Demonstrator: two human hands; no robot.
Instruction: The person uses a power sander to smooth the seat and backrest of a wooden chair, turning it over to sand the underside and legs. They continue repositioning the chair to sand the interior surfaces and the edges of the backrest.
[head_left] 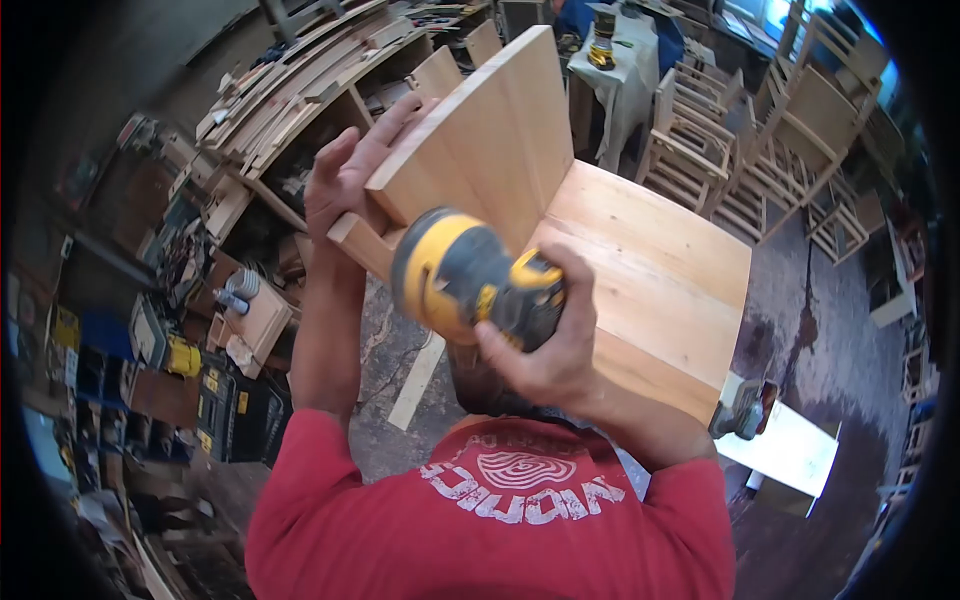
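A yellow and black orbital sander (470, 275) is gripped in my right hand (550, 345), fingers wrapped round its body. Its round end, a little blurred, overlaps the lower edge of an upright wooden panel (490, 130). That panel meets a wide, slightly curved wooden seat (660, 280), and together they look like a wooden chair. My left hand (355, 175) holds the chair at the panel's left edge, with some fingers hidden behind the wood. Beneath that hand juts a short wooden piece (360, 245).
Stacked wood strips (300, 90) fill a shelf at the upper left. Unfinished chair frames (690, 130) stand at the back right. Another yellow and black tool (601, 45) sits on a cloth-covered table (635, 75). A black tool case (235, 405) lies at left, and a white board (790, 450) at right.
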